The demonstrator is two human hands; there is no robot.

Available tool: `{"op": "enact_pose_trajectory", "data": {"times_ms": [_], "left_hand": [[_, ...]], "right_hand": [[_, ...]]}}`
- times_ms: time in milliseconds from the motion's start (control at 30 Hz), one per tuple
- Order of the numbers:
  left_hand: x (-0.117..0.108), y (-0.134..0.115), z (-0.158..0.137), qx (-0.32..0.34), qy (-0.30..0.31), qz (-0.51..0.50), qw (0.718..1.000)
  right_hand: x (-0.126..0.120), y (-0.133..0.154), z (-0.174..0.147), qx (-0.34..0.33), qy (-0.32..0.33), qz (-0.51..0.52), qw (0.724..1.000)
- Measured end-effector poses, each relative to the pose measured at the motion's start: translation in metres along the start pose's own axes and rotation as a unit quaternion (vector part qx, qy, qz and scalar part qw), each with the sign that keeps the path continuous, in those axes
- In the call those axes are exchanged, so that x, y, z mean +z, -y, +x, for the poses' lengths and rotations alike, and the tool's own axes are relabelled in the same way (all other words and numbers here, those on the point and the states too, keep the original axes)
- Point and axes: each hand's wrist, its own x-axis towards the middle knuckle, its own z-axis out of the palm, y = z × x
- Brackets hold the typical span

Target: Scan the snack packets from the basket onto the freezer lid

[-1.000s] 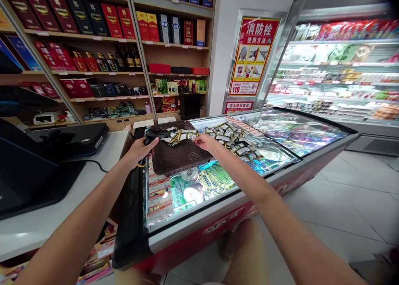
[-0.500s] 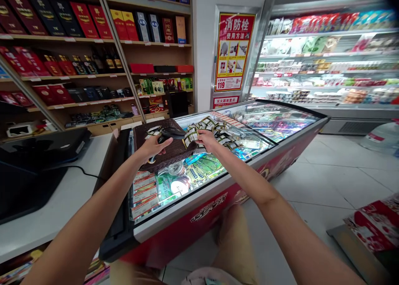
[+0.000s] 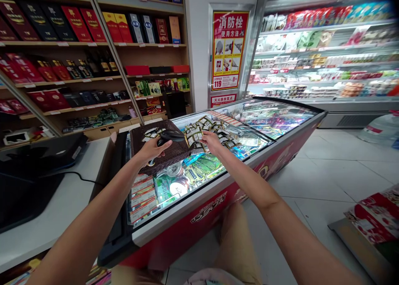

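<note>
My left hand (image 3: 152, 149) is wrapped round a black handheld barcode scanner (image 3: 173, 136), its head pointing right. Between the fingers of my right hand (image 3: 212, 142) is a small foil packet (image 3: 195, 137), held just off the scanner's head. A brown woven basket tray (image 3: 138, 150) lies under the left hand with a few similar packets (image 3: 153, 132) on it. Behind and beside my right hand, a loose pile of the same packets (image 3: 229, 140) covers part of the freezer's glass top. Where the held packet ends and the pile begins is hard to make out.
The chest freezer (image 3: 199, 235) stands before me, ice-cream packs showing through its glass. On the left is a white counter (image 3: 77, 193) with a black device and cable. Boxed bottles fill the shelves (image 3: 140, 45) behind; a lit fridge (image 3: 311, 73) stands right. A red carton (image 3: 374, 216) sits low at right.
My right hand and its packet have moved slightly right, away from the scanner's head. The scanner stays nearly in place. The whole view has shifted a little.
</note>
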Motion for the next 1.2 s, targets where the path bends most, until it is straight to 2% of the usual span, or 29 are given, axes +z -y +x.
{"op": "enact_pose_trajectory", "data": {"times_ms": [100, 200, 300, 433, 533, 633, 667, 767, 933, 1000, 1067, 1200], "left_hand": [[-0.008, 0.007, 0.001, -0.006, -0.016, -0.001, 1.000], [-0.015, 0.017, 0.006, -0.012, -0.030, -0.008, 0.999], [-0.018, 0.029, 0.011, -0.022, -0.039, -0.019, 0.999], [-0.021, 0.043, 0.017, -0.034, -0.048, -0.032, 0.998], [-0.028, 0.053, 0.019, -0.048, -0.063, -0.039, 0.996], [-0.044, 0.064, 0.021, -0.068, -0.096, -0.050, 0.992], [-0.050, 0.069, 0.021, -0.074, -0.113, -0.055, 0.989], [-0.069, 0.088, 0.021, -0.093, -0.161, -0.070, 0.980], [-0.093, 0.120, 0.013, -0.112, -0.177, -0.084, 0.974], [-0.099, 0.129, 0.008, -0.119, -0.173, -0.084, 0.974], [-0.105, 0.134, 0.005, -0.123, -0.171, -0.085, 0.974], [-0.112, 0.139, 0.002, -0.126, -0.171, -0.085, 0.973]], "right_hand": [[-0.028, 0.001, 0.017, -0.046, -0.080, 0.005, 0.996], [-0.056, -0.003, 0.033, -0.049, -0.149, -0.093, 0.983], [-0.073, -0.014, 0.041, -0.028, -0.163, -0.188, 0.968], [-0.077, -0.029, 0.038, -0.041, -0.168, -0.253, 0.952], [-0.064, -0.033, 0.036, -0.101, -0.159, -0.373, 0.908], [-0.033, -0.036, 0.040, -0.187, -0.120, -0.498, 0.838], [-0.018, -0.038, 0.044, -0.208, -0.097, -0.511, 0.828], [0.038, -0.048, 0.055, -0.231, -0.001, -0.516, 0.825], [0.147, -0.080, 0.074, -0.148, 0.104, -0.554, 0.813], [0.184, -0.095, 0.080, -0.125, 0.114, -0.570, 0.804], [0.213, -0.109, 0.085, -0.122, 0.096, -0.584, 0.797], [0.244, -0.130, 0.093, -0.107, 0.061, -0.604, 0.787]]}}
